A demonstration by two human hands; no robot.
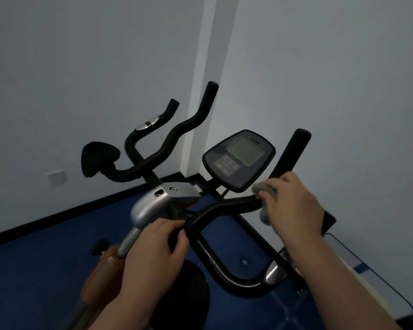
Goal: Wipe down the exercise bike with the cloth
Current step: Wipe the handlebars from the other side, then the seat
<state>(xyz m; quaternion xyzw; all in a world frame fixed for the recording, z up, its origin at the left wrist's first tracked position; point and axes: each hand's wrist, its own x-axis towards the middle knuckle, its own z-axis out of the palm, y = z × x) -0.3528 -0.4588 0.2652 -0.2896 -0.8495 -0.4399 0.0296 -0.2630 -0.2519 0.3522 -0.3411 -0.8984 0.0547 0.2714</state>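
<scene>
The exercise bike's black handlebar (227, 206) curves across the middle of the head view, with its console (239, 160) and grey screen above it. My right hand (293, 206) grips a grey cloth (264, 190) wrapped round the right part of the handlebar, just below the console. My left hand (155, 246) grips the handlebar near its centre, beside the silver stem cover (150, 206). Most of the cloth is hidden under my right fingers.
A black elbow pad (98, 158) and further handlebar horns (200, 110) rise at the left and middle. White walls meet in a corner behind the bike. Blue floor (45, 258) lies below. A white box-like object (367, 282) stands at the lower right.
</scene>
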